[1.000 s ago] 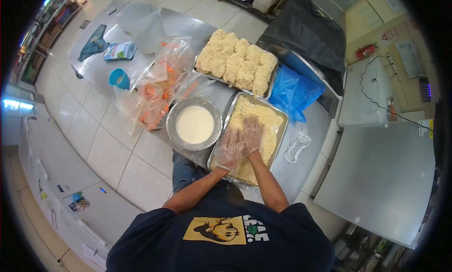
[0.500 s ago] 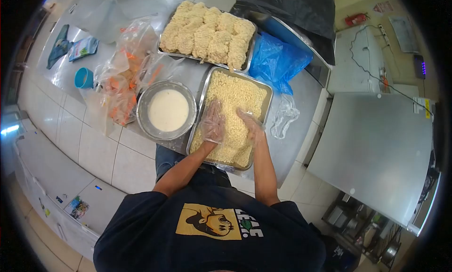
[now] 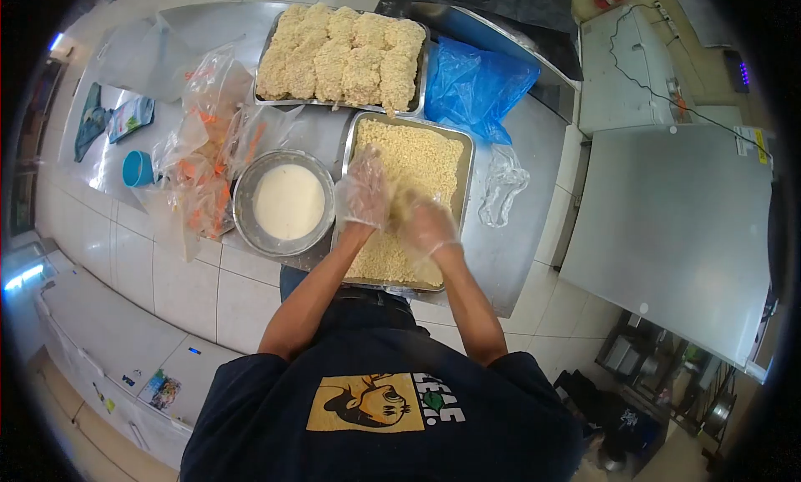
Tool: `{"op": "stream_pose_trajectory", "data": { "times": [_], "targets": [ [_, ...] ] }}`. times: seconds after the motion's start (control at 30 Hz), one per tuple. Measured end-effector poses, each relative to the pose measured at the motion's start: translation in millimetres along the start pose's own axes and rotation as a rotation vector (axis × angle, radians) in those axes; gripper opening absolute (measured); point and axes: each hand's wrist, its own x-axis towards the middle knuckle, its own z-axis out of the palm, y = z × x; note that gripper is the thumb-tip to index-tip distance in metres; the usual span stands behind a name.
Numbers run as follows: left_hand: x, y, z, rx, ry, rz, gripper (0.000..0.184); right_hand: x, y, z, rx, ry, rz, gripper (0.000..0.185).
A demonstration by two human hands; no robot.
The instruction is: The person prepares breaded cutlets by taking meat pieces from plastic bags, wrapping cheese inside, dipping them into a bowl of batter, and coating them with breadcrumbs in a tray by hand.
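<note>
A metal tray (image 3: 469, 161) holds a thick layer of pale yellow crumbs (image 3: 413, 148). Over its left part is my left hand (image 3: 365, 190) in a clear plastic glove, its fingers pointing up the tray. My right hand (image 3: 428, 223), gloved too, is blurred over the crumbs beside it, and its fingers are smeared by motion. Whether anything lies between the hands cannot be made out. Just left of the tray stands a metal bowl of creamy white batter (image 3: 289, 202). Behind, a second tray is piled with crumb-coated pieces (image 3: 342, 56).
Clear plastic bags with orange print (image 3: 200, 161) lie left of the bowl, near a teal cup (image 3: 138, 169) and a blue packet (image 3: 131, 119). A blue plastic bag (image 3: 477, 85) and crumpled clear plastic (image 3: 503, 186) are on the right of the steel table (image 3: 521, 223).
Both hands were close together on the crumbs, then moved apart. Now my right hand has come back leftward near my left hand, and the left one is slightly higher over the tray. The view has shifted.
</note>
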Motion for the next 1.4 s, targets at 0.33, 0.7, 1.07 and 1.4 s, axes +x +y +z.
{"op": "stream_pose_trajectory", "data": {
  "times": [0.33,0.7,1.07,1.4],
  "targets": [
    [84.2,32.2,10.9,0.494,-0.652,-0.101,0.062,118.8,73.5,6.9,0.011,0.122,0.175,0.066],
    [93.1,-50.1,60.6,-0.092,-0.665,-0.352,0.074,122.1,70.5,48.6,1.670,-0.110,0.254,0.032],
    [67.9,-23.4,-16.2,-0.613,-0.693,-0.120,0.042,41.0,33.6,80.8,0.148,0.531,-0.195,0.062],
    [91.1,-48.0,6.2,0.211,-0.635,0.038,0.045,52.7,26.3,81.4,-0.290,0.452,-0.239,0.075]
  ]
}}
